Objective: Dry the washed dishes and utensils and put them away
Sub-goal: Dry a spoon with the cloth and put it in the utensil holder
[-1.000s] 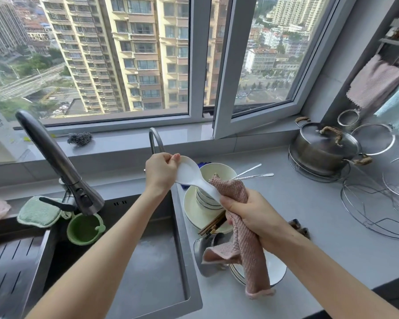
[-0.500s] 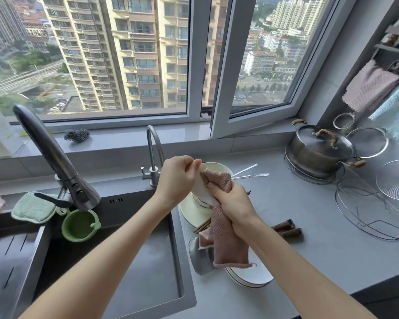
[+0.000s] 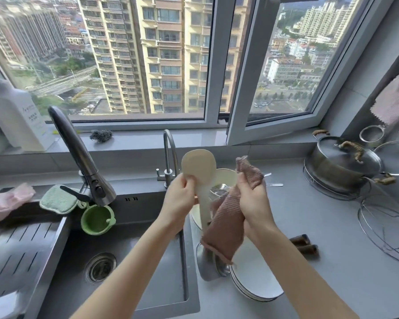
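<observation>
Left hand (image 3: pixel 180 196) fingers grip the white rice paddle (image 3: pixel 199 164) at its neck, blade upright. Right hand (image 3: pixel 253 199) fingers clutch the pink cloth (image 3: pixel 224 226) (touching the handle's lower end). Beneath them, plates (image 3: pixel 256 284) crowd the sink (image 3: pixel 136 272) edge; bare desk (image 3: pixel 332 226) lies rightward.

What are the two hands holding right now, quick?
The left hand grips the white spoon, which stands upright.
The right hand grips the pink cloth.
</observation>
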